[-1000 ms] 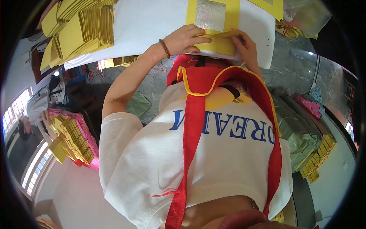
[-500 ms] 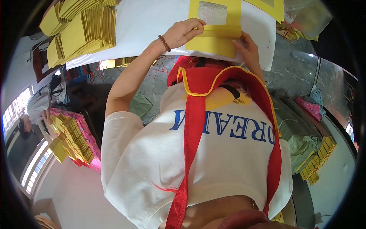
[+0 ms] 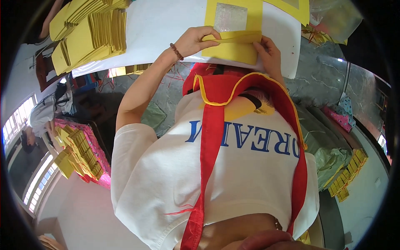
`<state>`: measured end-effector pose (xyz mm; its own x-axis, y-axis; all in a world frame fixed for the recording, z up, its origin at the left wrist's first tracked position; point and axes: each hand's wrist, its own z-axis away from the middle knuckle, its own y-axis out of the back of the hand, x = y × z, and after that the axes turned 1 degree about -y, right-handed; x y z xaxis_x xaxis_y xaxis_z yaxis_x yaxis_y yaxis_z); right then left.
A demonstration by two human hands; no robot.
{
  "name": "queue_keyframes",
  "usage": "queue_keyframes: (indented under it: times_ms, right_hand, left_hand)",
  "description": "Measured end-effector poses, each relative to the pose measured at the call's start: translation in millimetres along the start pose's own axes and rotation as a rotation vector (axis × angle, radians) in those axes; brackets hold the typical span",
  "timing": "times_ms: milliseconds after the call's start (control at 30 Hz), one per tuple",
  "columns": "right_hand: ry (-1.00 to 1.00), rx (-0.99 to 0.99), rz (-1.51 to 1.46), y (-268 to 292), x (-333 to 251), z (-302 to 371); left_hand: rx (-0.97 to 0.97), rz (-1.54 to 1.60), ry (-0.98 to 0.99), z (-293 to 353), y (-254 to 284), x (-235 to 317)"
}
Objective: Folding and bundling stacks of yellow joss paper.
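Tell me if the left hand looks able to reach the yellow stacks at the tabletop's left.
Probably yes: nothing visible stands between the left hand and the yellow stacks, though it seems to pinch the yellow sheet and would likely have to let go first.

A yellow paper sheet (image 3: 233,36) bearing a dull silver square (image 3: 230,17) is lying silver side up by the near edge of a white tabletop (image 3: 166,27), a narrow raised fold (image 3: 246,37) running crosswise just below the square, while flat yellow paper (image 3: 231,54) is showing on the fold's near side.
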<state>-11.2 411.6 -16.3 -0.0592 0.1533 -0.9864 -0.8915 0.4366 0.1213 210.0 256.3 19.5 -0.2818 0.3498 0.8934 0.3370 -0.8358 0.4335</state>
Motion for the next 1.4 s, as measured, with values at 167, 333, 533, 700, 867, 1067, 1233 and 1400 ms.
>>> queue_keyframes:
  times_ms: [167,333,533,700,867,1067,1233,1400]
  right_hand:
    - [0.019,-0.013,0.030,2.1,2.7,0.1]
    - [-0.003,-0.012,0.025,1.4,1.7,-0.7]
    - [0.002,-0.031,-0.031,-0.8,4.9,-2.0]
    - [0.004,-0.029,-0.002,0.8,5.8,-2.6]
    - [-0.025,-0.014,-0.043,1.5,1.1,-0.6]
    - [-0.061,-0.043,-0.096,-0.3,1.8,-0.4]
    - [-0.062,-0.011,-0.104,4.0,-1.5,-1.8]
    - [0.016,-0.005,-0.039,-0.7,1.3,1.5]
  left_hand:
    - [0.095,0.061,0.009,5.7,-7.2,9.8]
    - [0.133,-0.172,-0.233,4.3,-6.7,8.3]
    - [0.049,-0.593,-0.498,13.5,-16.8,3.0]
    - [0.045,-0.732,-0.517,14.9,-19.4,1.3]
    - [0.000,-0.591,-0.519,10.3,-11.8,3.0]
    - [0.006,-0.457,-0.503,9.8,-5.3,-5.0]
    - [0.032,-0.228,-0.149,6.4,3.0,17.6]
    - [0.173,-0.180,-0.126,-2.6,-1.0,9.1]
